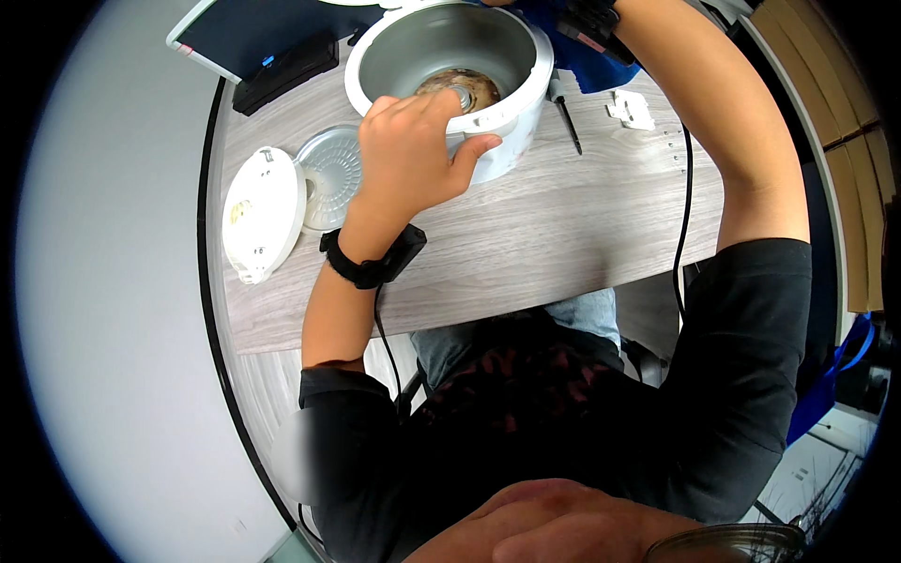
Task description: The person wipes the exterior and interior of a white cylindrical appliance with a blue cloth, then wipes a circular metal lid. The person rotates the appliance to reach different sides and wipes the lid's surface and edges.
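Observation:
A white rice cooker body (511,143) stands lidless at the far side of the table. Inside its grey wall, the bottom shows a brown-stained heating plate with a round metal piece at its centre. My left hand (409,150) grips the near rim, fingers over the edge and thumb along the outside. Of my right hand (496,2), only a sliver shows at the top edge by the cooker's far rim; its fingers are mostly cut off. To the left lie a white oval lid (265,216) and a round ridged translucent or metal disc (333,174), partly behind my left forearm.
A screwdriver (567,114) and a small white plastic part (632,110) lie right of the cooker, near blue cloth (596,70). A monitor (272,33) and black box (286,77) stand far left. Cables hang from both wrist straps; cardboard boxes (835,122) line the right.

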A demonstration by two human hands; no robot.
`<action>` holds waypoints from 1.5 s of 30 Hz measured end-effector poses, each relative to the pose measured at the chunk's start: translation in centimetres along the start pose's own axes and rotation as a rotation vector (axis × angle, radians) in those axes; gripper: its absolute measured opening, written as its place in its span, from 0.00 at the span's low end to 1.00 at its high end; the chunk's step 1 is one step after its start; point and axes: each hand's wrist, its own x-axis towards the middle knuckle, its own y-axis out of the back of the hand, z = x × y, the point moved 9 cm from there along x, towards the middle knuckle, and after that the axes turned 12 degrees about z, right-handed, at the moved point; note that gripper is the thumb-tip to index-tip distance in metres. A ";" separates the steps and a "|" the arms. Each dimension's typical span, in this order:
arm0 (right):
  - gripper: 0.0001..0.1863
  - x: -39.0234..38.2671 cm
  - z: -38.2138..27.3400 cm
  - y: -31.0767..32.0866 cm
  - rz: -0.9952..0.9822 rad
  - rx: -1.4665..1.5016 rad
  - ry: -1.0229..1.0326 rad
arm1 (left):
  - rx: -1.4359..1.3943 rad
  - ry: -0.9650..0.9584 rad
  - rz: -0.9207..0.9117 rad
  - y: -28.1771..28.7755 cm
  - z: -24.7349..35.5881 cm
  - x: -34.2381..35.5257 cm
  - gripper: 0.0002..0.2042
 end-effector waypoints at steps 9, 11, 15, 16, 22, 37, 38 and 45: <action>0.14 -5.4 -0.3 0.8 -0.119 0.092 -0.057 | 0.003 0.002 -0.015 0.0 -0.3 -0.2 0.23; 0.14 -8.1 0.3 0.7 -0.151 0.095 -0.101 | -0.032 -0.008 0.010 -0.3 -0.1 0.0 0.23; 0.19 -12.0 -3.4 3.8 0.052 0.231 0.066 | 0.010 0.014 -0.011 0.2 -0.6 -0.7 0.24; 0.19 -12.1 -3.3 3.2 0.016 0.194 0.069 | 0.009 0.007 -0.006 0.2 -0.5 -0.7 0.24; 0.19 -12.9 -3.2 3.8 0.133 0.138 0.091 | -0.017 -0.015 0.004 -0.1 -0.4 -0.5 0.24; 0.14 -1.9 0.8 0.4 -0.043 -0.058 -0.071 | -0.103 0.020 -0.009 0.0 0.3 0.5 0.20; 0.13 -0.7 -0.1 0.4 -0.034 -0.067 -0.036 | -0.082 0.015 -0.007 0.2 0.0 0.2 0.20; 0.12 2.7 -2.6 0.7 0.003 -0.104 0.037 | -0.040 0.026 0.003 0.3 -0.7 -0.5 0.21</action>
